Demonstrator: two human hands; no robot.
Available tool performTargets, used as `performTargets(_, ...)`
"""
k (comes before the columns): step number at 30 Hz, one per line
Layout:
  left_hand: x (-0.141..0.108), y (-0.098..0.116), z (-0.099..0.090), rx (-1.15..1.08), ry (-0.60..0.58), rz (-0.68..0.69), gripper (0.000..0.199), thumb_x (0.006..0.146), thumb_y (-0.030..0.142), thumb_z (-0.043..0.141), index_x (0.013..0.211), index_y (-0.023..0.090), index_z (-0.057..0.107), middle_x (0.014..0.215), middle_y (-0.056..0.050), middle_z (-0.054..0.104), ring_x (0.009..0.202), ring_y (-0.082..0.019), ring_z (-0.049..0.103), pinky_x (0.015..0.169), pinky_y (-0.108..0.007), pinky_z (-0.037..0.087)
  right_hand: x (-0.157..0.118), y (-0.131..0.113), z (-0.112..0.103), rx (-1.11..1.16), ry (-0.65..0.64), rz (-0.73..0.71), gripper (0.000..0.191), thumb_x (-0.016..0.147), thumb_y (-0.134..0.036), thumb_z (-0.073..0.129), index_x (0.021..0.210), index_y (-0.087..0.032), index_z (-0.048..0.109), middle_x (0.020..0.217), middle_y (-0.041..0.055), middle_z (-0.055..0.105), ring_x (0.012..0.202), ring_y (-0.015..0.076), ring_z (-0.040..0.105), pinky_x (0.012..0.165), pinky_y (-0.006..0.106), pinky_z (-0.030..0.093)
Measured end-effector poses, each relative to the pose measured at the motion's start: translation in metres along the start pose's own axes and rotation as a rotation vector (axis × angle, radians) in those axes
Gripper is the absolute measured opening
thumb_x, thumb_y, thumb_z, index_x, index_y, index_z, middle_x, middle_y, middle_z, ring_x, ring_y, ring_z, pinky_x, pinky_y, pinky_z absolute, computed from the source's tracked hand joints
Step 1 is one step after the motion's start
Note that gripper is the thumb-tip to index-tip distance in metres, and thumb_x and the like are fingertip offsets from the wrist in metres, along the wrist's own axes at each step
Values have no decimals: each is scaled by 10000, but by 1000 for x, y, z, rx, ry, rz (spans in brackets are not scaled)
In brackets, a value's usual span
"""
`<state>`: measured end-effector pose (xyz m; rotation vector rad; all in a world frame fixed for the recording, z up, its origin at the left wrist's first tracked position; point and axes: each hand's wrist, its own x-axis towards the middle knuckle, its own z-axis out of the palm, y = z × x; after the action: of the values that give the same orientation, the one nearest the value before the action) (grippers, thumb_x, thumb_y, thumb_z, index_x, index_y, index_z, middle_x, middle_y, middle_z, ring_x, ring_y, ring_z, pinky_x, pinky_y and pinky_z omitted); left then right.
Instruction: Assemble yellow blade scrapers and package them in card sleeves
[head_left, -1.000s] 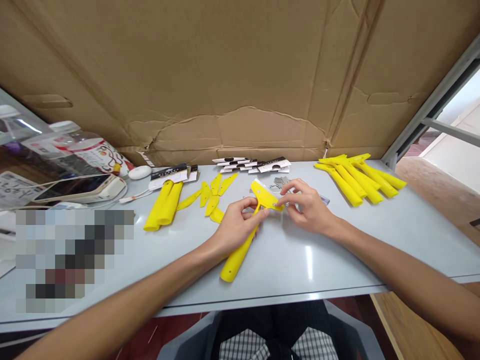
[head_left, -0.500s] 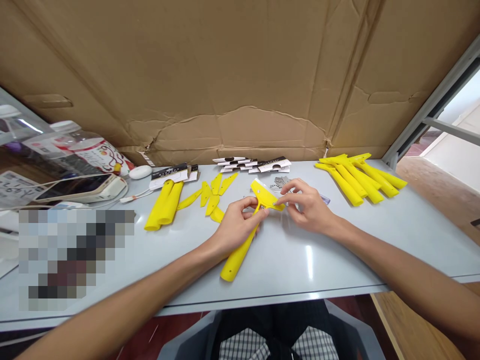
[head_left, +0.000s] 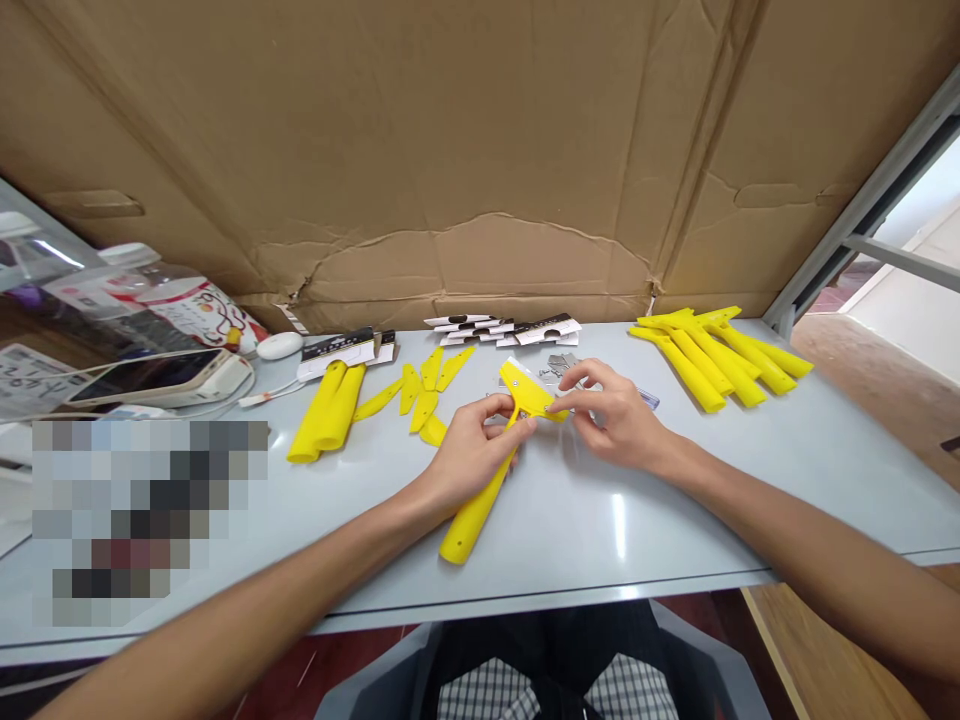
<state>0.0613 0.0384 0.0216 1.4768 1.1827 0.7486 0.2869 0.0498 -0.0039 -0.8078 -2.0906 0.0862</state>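
My left hand [head_left: 480, 445] is wrapped round the neck of a yellow scraper-like tool [head_left: 474, 520], whose thick handle slants down to the left. The tool's wide head, with a screw showing on it, points up and away. At the right end of that head my right hand [head_left: 611, 415] has its fingertips pinched together; anything small between them is hidden. Small metal pieces [head_left: 561, 366] lie just behind my right hand. Several flat yellow pieces [head_left: 430, 370] are spread to the left of the tool.
Two yellow handles [head_left: 327, 412] lie at the left beside black-and-white cards [head_left: 339, 348]. More cards [head_left: 538, 332] are by the cardboard. Several yellow handles [head_left: 697, 360] are piled at the right. A phone [head_left: 154, 378] and bottles [head_left: 187, 300] stand at the far left.
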Motion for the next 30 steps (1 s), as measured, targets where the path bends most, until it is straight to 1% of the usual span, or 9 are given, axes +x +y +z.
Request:
performTargets(5,-1,1,0,9,-5,9,326,868,437,708,1054,174,658,791,4,627,564,-117,555,547,-273,440,-1,2,1,-10,-13,-1,426,777,18,546,1031,-250,759,1061,81,641,991,238,641,798,429,550)
performTargets(8,-1,2,1,11,-7,4,325,876,427,704,1070,171,660,765,10,618,565,-120,555,549,-274,436,-1,2,1,-23,-26,-3,439,775,14,552,1060,-253,752,1070,81,643,996,239,639,807,435,552)
performTargets(13,-2,2,1,9,-6,2,320,866,400,712,1082,168,666,748,17,614,564,-121,555,547,-273,436,0,1,0,-2,-9,-6,456,771,23,539,1086,-237,741,1083,92,642,1004,241,644,794,423,554)
performTargets(18,0,0,0,5,-7,3,348,880,428,703,1100,161,667,804,5,637,562,-113,557,546,-271,445,0,1,0,1,-5,-10,430,763,29,532,1031,-234,743,1074,85,637,1005,236,643,800,412,547)
performTargets(22,1,-1,0,6,-6,19,340,877,423,713,1083,157,666,816,2,644,558,-110,559,542,-266,450,-1,3,1,-17,-36,-13,417,774,24,534,1026,-230,749,1077,86,631,1001,230,639,800,399,531)
performTargets(26,1,-1,1,3,10,10,287,884,396,711,1039,159,664,710,23,612,535,-114,554,522,-255,437,-1,-2,-2,-136,-97,-8,421,794,17,544,1070,-231,744,1144,107,634,1059,257,624,838,423,490)
performTargets(30,0,2,2,-17,21,-17,229,896,365,698,1002,165,661,609,42,575,492,-116,529,494,-245,422,2,-10,-8,-302,-164,-45,408,807,-1,565,1078,-248,744,1222,118,635,1076,280,593,835,424,434)
